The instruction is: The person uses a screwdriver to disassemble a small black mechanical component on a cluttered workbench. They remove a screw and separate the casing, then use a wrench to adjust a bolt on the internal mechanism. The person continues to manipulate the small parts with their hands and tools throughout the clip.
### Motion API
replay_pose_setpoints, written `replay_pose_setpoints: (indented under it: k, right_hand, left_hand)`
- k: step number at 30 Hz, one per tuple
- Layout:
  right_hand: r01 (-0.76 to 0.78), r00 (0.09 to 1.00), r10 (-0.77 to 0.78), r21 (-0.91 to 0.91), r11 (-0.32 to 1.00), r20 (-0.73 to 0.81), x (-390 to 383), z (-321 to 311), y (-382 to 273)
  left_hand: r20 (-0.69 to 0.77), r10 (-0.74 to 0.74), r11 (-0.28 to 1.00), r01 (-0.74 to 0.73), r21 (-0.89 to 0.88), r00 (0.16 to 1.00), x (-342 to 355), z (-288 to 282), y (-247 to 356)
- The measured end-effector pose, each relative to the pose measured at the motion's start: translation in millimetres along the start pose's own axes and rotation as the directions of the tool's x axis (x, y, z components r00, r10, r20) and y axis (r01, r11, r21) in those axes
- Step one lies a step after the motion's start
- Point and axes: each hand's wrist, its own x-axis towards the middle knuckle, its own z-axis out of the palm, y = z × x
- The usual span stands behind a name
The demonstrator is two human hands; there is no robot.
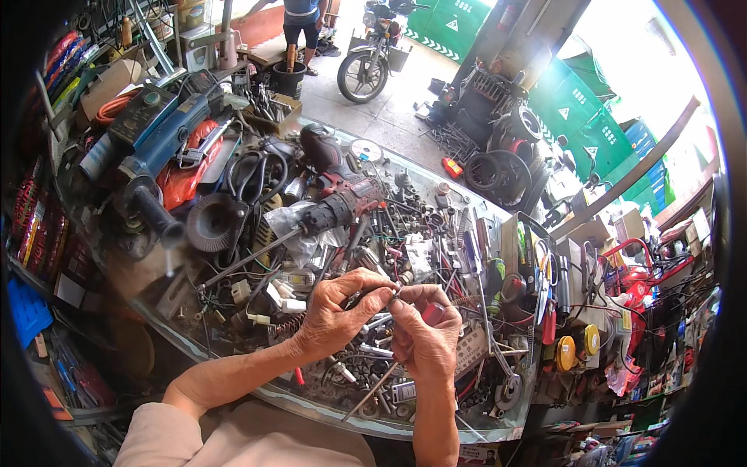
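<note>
My left hand is closed in a pinch on a small dark part, too small to name, at the middle of the view. My right hand meets it fingertip to fingertip at that part and also grips a red-handled tool, mostly hidden by the fingers. Both hands are over a glass-topped bench piled with screws, fittings, wires and metal rods. Just beyond them lies a red and black cordless drill with a long bit, on a clear plastic bag.
Blue power tools and black shears crowd the left. Scissors, yellow tins and red items line the right. Beyond are a person, a motorcycle, tires and green gates.
</note>
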Motion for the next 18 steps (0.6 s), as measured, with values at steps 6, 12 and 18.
replay_pose_setpoints:
  k: [6, 12, 18]
  right_hand:
    - [-0.054, 0.998, 0.053, -0.043, 0.998, -0.022, 2.3, -0.1, 1.0]
    - [-0.116, 0.992, 0.116, 0.005, 0.993, 0.049, 2.6, 0.0, 0.2]
    - [-0.072, 0.997, 0.071, 0.015, 0.997, 0.015, 2.5, 2.8, 2.8]
  left_hand:
    - [-0.007, -0.061, 0.998, 0.061, -0.034, 0.998, -0.5, -0.3, -1.6]
    - [-0.003, -0.086, 0.995, 0.086, -0.042, 0.996, -0.9, -1.2, 2.7]
    - [-0.009, -0.029, 0.999, 0.029, 0.044, 1.000, -2.3, 1.6, 1.1]
